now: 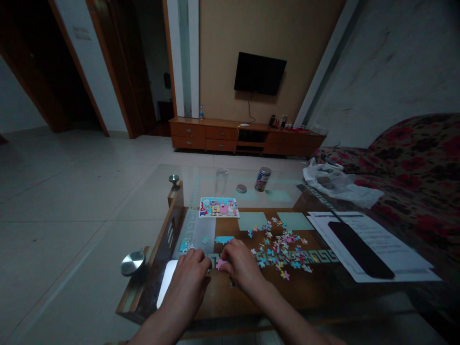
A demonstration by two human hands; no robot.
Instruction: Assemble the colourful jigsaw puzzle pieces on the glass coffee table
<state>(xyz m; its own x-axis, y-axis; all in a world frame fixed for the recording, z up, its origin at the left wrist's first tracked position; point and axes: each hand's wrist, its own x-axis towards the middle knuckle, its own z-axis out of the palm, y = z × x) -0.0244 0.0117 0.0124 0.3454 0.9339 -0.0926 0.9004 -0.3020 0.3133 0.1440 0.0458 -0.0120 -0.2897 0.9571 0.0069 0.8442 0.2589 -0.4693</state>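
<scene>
**Both hands at a puzzle piece on the glass table**

Left hand [189,270]: lies palm down on the glass table [158,191], fingers curled loosely, the tips meeting the right hand's. It appears to press rather than grip; the dim light leaves this uncertain.

Right hand [240,262]: palm down, thumb and forefinger pinched on a pink puzzle piece [220,263], which sits on the glass between the two hands.

Surroundings, taking the pink puzzle piece as the dial centre:
- At 12 o'clock, near, a short joined strip of blue pieces [224,239]; further out on the same bearing, the cartoon reference picture [219,207] lies flat.
- At 10 o'clock, near, a small joined cluster [184,245].
- At 3 o'clock, just beyond the right hand, a scatter of loose pieces [282,249], mostly pink, blue and yellow, lying unjoined.
- At 1 o'clock, well apart, a clear drinking glass [222,180], a round metal lid [241,188] and a printed can [262,178], all upright at the far edge.
- At 3 o'clock, well apart, a dark flat oblong object [359,249] rests on printed paper sheets [395,249].
- At 2 o'clock, far, a white plastic bag [338,184] sits at the table corner beside a floral sofa [420,163].
</scene>
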